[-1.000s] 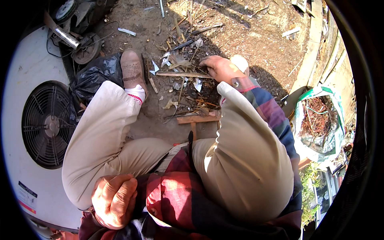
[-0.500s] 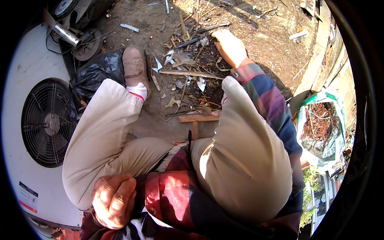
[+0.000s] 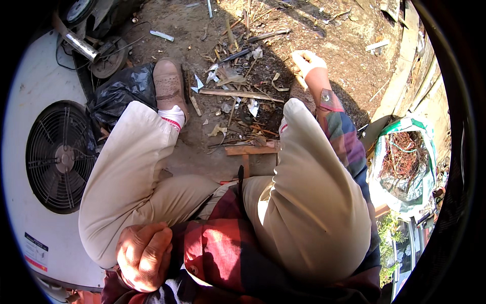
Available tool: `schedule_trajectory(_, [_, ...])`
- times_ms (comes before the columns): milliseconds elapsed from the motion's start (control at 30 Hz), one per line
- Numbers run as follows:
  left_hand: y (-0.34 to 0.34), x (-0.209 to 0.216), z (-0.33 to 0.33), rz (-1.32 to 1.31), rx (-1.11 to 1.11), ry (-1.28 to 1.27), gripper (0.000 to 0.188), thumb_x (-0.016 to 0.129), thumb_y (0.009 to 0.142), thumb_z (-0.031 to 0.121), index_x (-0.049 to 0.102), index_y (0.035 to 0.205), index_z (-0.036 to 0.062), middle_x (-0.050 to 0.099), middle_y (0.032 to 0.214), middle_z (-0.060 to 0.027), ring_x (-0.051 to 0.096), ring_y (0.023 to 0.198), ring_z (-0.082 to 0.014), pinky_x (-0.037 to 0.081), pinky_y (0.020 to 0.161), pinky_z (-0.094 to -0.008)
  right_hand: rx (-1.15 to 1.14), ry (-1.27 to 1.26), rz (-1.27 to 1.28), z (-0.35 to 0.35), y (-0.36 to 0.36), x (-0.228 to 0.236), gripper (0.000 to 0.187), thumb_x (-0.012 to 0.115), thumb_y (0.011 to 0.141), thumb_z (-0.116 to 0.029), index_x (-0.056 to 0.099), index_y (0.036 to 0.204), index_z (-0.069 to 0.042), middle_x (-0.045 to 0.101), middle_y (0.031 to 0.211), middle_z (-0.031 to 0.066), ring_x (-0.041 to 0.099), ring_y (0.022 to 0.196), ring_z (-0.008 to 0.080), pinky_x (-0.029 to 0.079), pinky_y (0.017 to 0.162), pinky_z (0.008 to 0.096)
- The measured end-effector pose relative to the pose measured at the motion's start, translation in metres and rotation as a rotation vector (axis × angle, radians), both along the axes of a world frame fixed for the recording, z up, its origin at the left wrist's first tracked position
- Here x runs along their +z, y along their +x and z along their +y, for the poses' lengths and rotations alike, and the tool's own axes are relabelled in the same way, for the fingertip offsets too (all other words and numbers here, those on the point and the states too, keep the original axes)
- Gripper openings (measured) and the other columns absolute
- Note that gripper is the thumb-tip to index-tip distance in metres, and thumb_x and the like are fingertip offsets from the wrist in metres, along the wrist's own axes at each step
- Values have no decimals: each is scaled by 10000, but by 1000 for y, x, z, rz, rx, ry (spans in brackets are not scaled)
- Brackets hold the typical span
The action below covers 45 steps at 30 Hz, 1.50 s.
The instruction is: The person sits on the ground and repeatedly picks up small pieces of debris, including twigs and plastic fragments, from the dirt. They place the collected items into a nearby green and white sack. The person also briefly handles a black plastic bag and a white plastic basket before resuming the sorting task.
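My left hand (image 3: 145,257) rests by my lap near the left thigh, its fingers curled closed; whatever lies inside, if anything, is hidden. Past my right knee, my right hand (image 3: 309,63) hangs over the dirt, brightly lit. Its fingers are drawn together, and I cannot make out what is between them. Close to it on the ground lie a curled pale scrap (image 3: 276,82), a dark stick (image 3: 269,35) and a long wood strip (image 3: 242,94). White torn scraps (image 3: 253,107) are scattered between my feet.
An outdoor unit with a round fan grille (image 3: 64,158) stands at my left. A black plastic bag (image 3: 123,90) sits beside my left shoe (image 3: 170,86). At right is a white-green sack (image 3: 405,167) of reddish wires. A small wooden piece (image 3: 250,150) lies before me.
My right hand has moved right and slightly nearer, away from the dark stick, with the forearm turned more upright. My left hand stays in place.
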State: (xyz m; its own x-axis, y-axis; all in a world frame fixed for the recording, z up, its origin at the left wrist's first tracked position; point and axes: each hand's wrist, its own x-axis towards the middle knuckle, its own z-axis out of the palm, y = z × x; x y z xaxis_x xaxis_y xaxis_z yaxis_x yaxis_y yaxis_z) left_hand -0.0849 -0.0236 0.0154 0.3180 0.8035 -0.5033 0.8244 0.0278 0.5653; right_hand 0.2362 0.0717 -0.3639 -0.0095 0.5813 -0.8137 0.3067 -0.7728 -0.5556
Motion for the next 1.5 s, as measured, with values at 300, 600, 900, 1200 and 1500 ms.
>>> schedule_trajectory(300, [10,1,3,-10,-69,21,328,691,620,-12,634,941,-47,644,881,-174,621,697,-285,502,581,-360,-600,260,375,-11,74,74,194,687,858,-103,589,1008,-28,615,838,26,540,708,100,428,627,242])
schedule_trajectory(600, [20,9,0,-17,-145,89,312,704,637,22,645,940,-26,648,890,-148,613,699,-264,491,615,-354,-1126,996,857,-43,219,208,278,505,965,-250,567,950,21,510,895,76,421,722,161,371,645,283])
schedule_trajectory(900, [26,11,2,-29,-136,47,364,679,614,-22,612,971,-22,640,909,-165,607,707,-301,490,619,-379,-995,830,1040,-38,210,159,393,431,991,-327,567,976,42,509,905,83,418,721,167,360,636,282])
schedule_trajectory(1200, [23,1,7,-11,-100,40,324,707,593,20,650,908,-29,655,853,-152,622,676,-273,502,621,-356,-190,136,89,-20,84,68,343,482,997,-276,603,1124,19,665,1016,111,611,836,113,477,710,257])
schedule_trajectory(1500, [19,0,2,-18,-85,44,351,731,568,21,651,905,-33,655,855,-162,616,658,-269,494,592,-346,813,1047,-630,-29,65,7,287,564,897,-101,608,1175,-44,667,1054,150,672,925,239,535,775,337])
